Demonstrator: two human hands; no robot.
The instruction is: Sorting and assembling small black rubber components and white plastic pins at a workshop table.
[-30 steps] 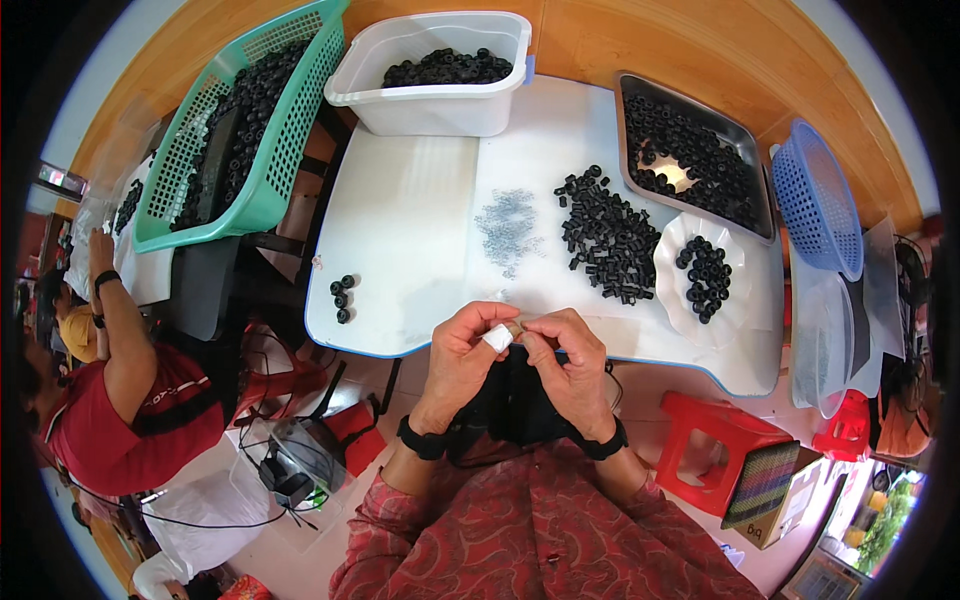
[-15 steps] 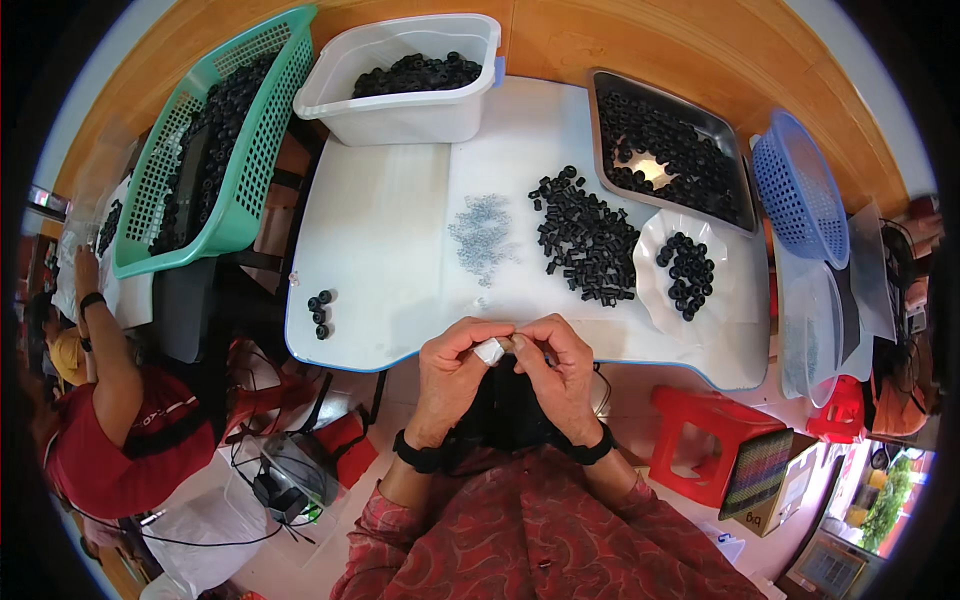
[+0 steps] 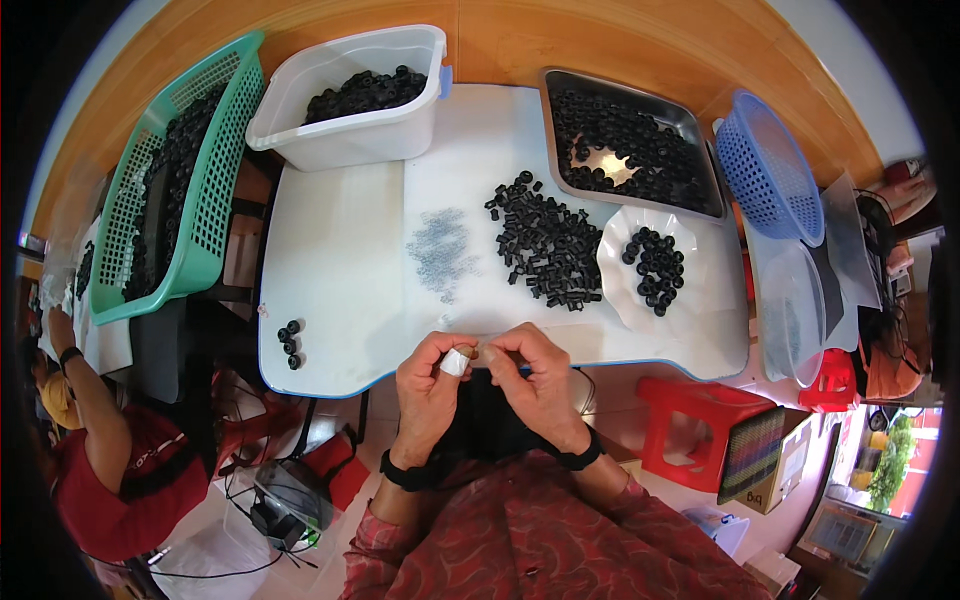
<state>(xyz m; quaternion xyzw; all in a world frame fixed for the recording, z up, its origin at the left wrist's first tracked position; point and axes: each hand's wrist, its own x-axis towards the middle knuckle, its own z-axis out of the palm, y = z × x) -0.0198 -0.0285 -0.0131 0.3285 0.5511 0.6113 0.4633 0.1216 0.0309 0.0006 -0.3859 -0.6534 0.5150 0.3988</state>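
My left hand (image 3: 428,378) and right hand (image 3: 532,377) meet at near edge of white table (image 3: 340,260), fingertips pinched together on tiny part between them; part too small to make out. White tape wraps my left thumb tip (image 3: 456,362). Pile of black cylindrical pieces (image 3: 545,243) lies beyond hands, mid-table. Heap of small grey bits (image 3: 440,250) just left of it. White plate (image 3: 615,275) with black rings right of pile. Four black rings (image 3: 289,342) near table's left edge.

A white table (image 3: 340,250) bears a white tub (image 3: 345,110), steel tray (image 3: 630,140), white plate (image 3: 650,270) and loose black rings (image 3: 545,245).
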